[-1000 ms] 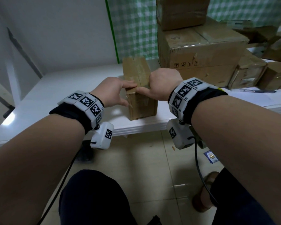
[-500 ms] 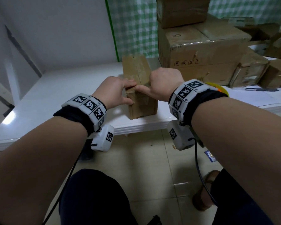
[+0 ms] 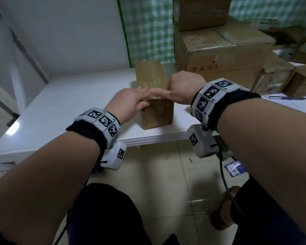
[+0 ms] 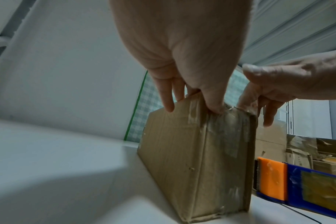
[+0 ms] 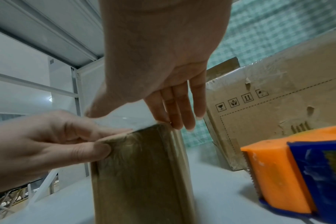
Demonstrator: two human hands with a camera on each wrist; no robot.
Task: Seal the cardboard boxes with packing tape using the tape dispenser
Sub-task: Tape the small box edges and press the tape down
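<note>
The small brown cardboard box (image 3: 155, 96) stands at the near edge of the white table (image 3: 60, 110), with its long axis going away from the person, and clear packing tape (image 4: 228, 133) lies over its near end and top seam. Both hands are on the near top edge of this box. The left hand (image 3: 129, 103) comes from the left with its fingers straight, the thumb pressing on the taped near face and the other fingers lying on the top and left side; it presses and grips nothing. The right hand (image 3: 180, 87) comes from the right, its fingers (image 5: 176, 112) straight and pointing down along the right top edge, the thumb stretched toward the left hand; it is flat too and holds nothing. The orange and blue tape dispenser (image 5: 297, 174) rests on the table just to the right of the box, with its toothed blade turned toward the box, so the right hand is clearly the nearer one to it. I judge that the tape end is being smoothed down, and that the next strip would run along the long axis, away from the person.
</note>
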